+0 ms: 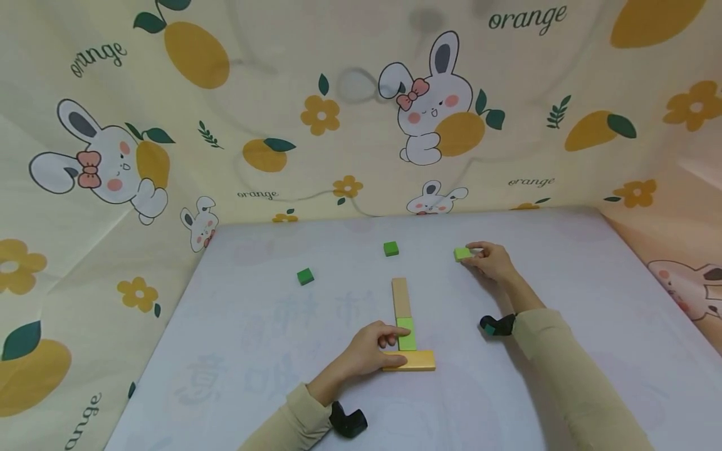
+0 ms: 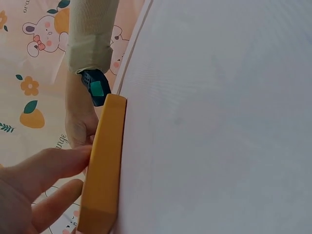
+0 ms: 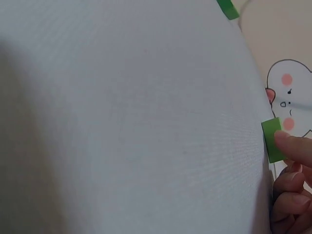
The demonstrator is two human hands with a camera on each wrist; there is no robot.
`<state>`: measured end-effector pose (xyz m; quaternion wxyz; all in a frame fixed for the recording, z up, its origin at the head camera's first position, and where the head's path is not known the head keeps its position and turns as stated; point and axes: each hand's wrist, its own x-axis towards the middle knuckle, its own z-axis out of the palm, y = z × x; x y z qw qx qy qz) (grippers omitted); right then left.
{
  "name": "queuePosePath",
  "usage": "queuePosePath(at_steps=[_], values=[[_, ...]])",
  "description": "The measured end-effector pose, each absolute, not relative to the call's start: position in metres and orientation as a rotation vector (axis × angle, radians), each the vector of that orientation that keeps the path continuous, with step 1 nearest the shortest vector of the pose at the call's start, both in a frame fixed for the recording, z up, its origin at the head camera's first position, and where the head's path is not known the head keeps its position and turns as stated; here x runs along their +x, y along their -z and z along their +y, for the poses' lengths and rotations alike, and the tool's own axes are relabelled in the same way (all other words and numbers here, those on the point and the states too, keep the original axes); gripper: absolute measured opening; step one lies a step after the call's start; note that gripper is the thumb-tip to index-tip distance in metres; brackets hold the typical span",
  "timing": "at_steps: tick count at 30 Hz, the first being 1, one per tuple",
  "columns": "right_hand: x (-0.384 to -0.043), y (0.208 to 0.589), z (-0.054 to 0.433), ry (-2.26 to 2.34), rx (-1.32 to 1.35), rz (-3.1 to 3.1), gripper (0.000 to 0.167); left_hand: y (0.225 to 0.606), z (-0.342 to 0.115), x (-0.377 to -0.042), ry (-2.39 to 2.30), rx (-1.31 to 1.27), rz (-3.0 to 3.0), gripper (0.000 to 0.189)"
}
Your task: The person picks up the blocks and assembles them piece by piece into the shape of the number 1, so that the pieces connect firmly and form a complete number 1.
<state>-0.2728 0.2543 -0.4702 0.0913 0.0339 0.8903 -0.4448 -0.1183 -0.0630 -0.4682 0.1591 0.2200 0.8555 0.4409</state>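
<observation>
A T of blocks lies on the table: an orange-yellow plank (image 1: 420, 360) across the front, a light green block (image 1: 407, 342) behind it, and a beige plank (image 1: 401, 297) at the far end. My left hand (image 1: 363, 352) lies over this joint, its thumb on the orange-yellow plank and its index finger reaching across the light green block. In the left wrist view, the thumb (image 2: 68, 163) touches the side of the plank. Farther back on the right, my right hand (image 1: 492, 262) pinches another light green block (image 1: 461, 254) between thumb and index finger.
Two darker green blocks stand apart on the white table (image 1: 237, 313): one (image 1: 305, 276) at the left, one (image 1: 391, 248) at the back middle. Printed cloth (image 1: 355, 113) with rabbits and oranges hangs behind the table. Each wrist carries a black device (image 1: 348, 421).
</observation>
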Motion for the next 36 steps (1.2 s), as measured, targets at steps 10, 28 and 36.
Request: queuePosePath(at_steps=[10, 28, 36], values=[[-0.269, 0.468, 0.252, 1.32, 0.049, 2.671, 0.047, 0.467, -0.063, -0.118, -1.274, 0.589, 2.428, 0.045], [-0.258, 0.466, 0.236, 1.329, -0.097, 2.651, 0.046, 0.466, -0.062, -0.118, -1.28, 0.516, 2.411, 0.043], [-0.26, 0.465, 0.224, 1.362, -0.116, 2.617, 0.046, 0.466, -0.061, -0.119, -1.27, 0.507, 2.411, 0.043]])
